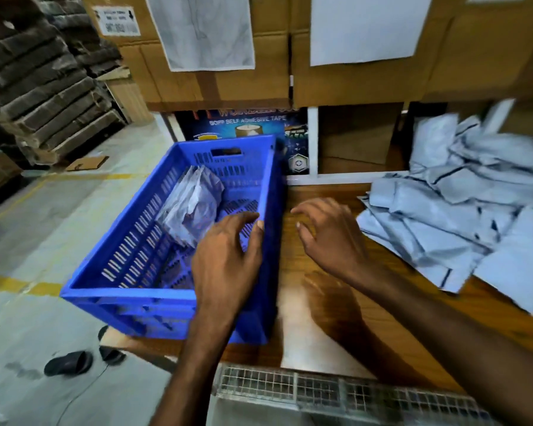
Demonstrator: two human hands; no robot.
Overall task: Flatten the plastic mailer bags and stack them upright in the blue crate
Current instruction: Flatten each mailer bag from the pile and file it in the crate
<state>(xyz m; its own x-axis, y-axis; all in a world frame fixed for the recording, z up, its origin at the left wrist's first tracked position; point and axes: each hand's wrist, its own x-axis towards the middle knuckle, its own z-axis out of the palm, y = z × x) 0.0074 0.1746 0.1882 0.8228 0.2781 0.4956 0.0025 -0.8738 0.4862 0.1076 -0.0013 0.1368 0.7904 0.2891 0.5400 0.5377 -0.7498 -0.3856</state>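
Observation:
A blue slotted crate (pixel 130 290) stands at the left end of a wooden table (pixel 317 327). Inside it, a few grey mailer bags (pixel 191 207) lean upright near the far left wall. My left hand (pixel 228 259) hovers over the crate's right wall, fingers spread and holding nothing. My right hand (pixel 326 235) hangs above the bare table just right of the crate, fingers loosely curved and empty. A loose pile of crumpled grey mailer bags (pixel 462 204) lies on the table's right side, a short way from my right hand.
Cardboard boxes (pixel 351 72) with paper sheets are stacked behind the table, above a tape carton (pixel 243 124). Bundled brown stacks (pixel 37 81) stand on the floor at the left. Black sandals (pixel 71 361) lie on the floor. A wire mesh rack (pixel 336 392) runs along the table's near edge.

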